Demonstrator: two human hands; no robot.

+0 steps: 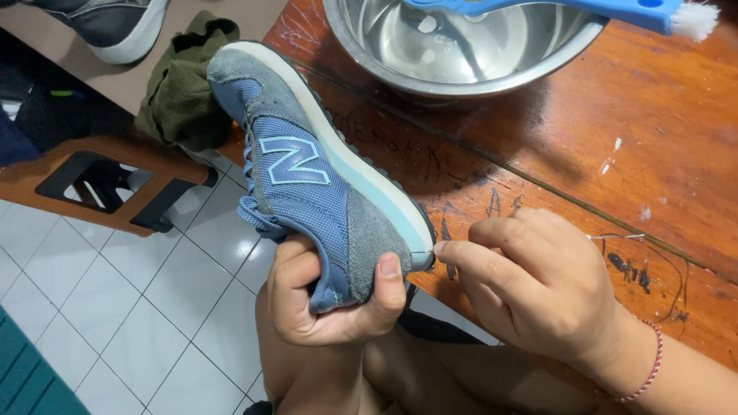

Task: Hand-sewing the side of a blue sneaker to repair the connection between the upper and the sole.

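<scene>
A blue and grey sneaker [307, 161] with a white and pale-blue sole lies on its side against the edge of the wooden table [615, 154]. My left hand [330, 300] grips it at the heel end, thumb pressed on the grey suede. My right hand [538, 284] rests on the table edge, its index fingertip touching the sole at the heel. A red string bracelet circles my right wrist.
A steel bowl [461, 46] of water stands at the table's far side with a blue brush [569, 9] across its rim. An olive cloth [181, 92] lies on a wooden stool [100, 180] at left. Another shoe [115, 27] sits at top left. White tile floor lies below.
</scene>
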